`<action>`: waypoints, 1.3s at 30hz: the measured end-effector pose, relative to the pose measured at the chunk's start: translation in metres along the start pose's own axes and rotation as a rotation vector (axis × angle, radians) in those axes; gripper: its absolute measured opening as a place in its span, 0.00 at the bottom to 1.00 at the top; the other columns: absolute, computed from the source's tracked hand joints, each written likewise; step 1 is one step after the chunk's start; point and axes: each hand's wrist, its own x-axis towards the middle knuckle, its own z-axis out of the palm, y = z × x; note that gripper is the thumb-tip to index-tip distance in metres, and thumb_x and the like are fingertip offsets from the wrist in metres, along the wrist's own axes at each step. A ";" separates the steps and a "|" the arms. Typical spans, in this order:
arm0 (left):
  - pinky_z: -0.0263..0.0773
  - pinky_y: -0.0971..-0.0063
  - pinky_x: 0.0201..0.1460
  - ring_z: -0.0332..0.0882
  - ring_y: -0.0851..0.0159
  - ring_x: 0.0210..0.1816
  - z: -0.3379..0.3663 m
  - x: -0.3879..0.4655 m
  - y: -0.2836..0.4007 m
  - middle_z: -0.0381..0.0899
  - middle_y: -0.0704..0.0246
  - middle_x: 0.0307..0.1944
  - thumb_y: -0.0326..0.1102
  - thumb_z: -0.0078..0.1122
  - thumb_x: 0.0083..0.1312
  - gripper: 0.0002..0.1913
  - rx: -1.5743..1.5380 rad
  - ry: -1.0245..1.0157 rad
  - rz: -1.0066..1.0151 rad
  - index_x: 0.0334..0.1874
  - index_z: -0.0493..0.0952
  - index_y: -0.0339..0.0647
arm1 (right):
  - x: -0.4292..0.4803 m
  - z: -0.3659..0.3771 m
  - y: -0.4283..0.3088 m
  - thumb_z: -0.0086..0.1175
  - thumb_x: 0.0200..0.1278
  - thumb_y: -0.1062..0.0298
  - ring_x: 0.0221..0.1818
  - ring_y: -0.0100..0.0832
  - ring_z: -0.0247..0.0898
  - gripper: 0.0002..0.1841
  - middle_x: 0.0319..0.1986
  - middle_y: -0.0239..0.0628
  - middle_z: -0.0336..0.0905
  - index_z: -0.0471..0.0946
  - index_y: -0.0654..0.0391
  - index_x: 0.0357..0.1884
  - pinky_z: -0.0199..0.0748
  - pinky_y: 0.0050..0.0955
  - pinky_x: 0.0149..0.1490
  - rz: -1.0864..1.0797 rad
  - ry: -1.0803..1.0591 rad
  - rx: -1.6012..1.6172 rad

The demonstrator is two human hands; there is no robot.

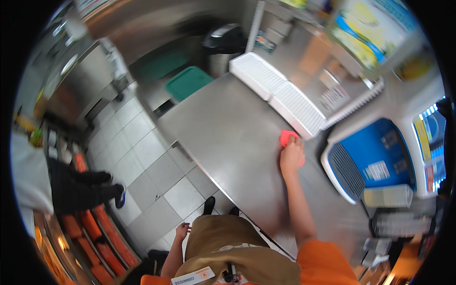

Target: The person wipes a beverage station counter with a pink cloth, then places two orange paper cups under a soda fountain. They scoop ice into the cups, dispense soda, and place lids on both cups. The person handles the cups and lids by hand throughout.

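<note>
My right hand [293, 154] is pressed down on a bright pink cloth [286, 136], which is bunched under the fingers and shows on both sides of them. Beneath it lies the stainless steel table [228, 124]. The hand is close to the front corner of a white ribbed plastic ledge [297, 107]. My left hand [182, 231] hangs low beside my brown apron [228, 235], away from the table. Its fingers are loosely apart, and I see nothing in them.
A blue and white machine [381, 153] stands right of the cloth, with a clear plastic container [388, 196] beside it. Beyond the table are a green lid [188, 83] and a black-topped bin [226, 39]. Another person in dark trousers [82, 185] stands left on the tiled floor [153, 171].
</note>
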 end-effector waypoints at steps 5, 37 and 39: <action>0.79 0.73 0.40 0.85 0.66 0.38 0.011 -0.028 -0.031 0.87 0.60 0.37 0.33 0.53 0.65 0.17 -0.088 0.192 -0.003 0.53 0.80 0.33 | -0.090 0.006 -0.174 0.54 0.55 0.75 0.51 0.43 0.74 0.17 0.48 0.45 0.76 0.77 0.59 0.49 0.79 0.42 0.46 -0.654 -0.076 0.390; 0.78 0.67 0.52 0.84 0.58 0.45 -0.143 0.031 -0.032 0.86 0.57 0.45 0.41 0.54 0.63 0.19 -0.449 0.454 -0.360 0.54 0.82 0.43 | -0.276 0.330 -0.435 0.53 0.62 0.55 0.58 0.50 0.69 0.18 0.52 0.47 0.75 0.81 0.51 0.51 0.68 0.58 0.57 -1.709 -1.235 -0.390; 0.75 0.66 0.57 0.83 0.54 0.49 -0.142 0.030 -0.011 0.85 0.57 0.47 0.46 0.57 0.61 0.21 -0.410 0.538 -0.330 0.53 0.82 0.47 | -0.287 0.311 -0.415 0.45 0.67 0.41 0.72 0.55 0.49 0.25 0.68 0.48 0.58 0.75 0.34 0.63 0.52 0.74 0.62 -1.849 -1.209 -0.663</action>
